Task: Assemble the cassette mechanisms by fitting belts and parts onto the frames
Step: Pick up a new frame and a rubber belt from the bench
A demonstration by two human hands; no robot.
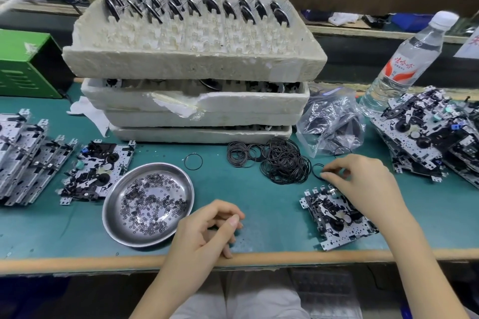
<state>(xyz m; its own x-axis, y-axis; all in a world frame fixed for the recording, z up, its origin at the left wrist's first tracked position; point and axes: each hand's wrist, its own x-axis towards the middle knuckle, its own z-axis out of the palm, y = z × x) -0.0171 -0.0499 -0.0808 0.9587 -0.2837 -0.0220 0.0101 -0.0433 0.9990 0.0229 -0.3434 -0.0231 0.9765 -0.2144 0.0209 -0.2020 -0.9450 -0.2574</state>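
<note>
Midway, seemingly: right hand (363, 180) pinches a belt (313, 170) just above the frame (337, 217) at lower right, left hand (207, 228) curled at lower centre, contents unclear, with the pile of frames (425, 137) at right edge likely still waiting.

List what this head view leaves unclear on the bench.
- Lower foam trays: contents hidden by the top tray, head view.
- Left hand: anything pinched is hidden by its own fingers.
- Right hand: whether it grips the belt, too small.
- Left stack of frames: cut off by the picture's edge.
- Plastic bag: contents blurred by glare.
</note>
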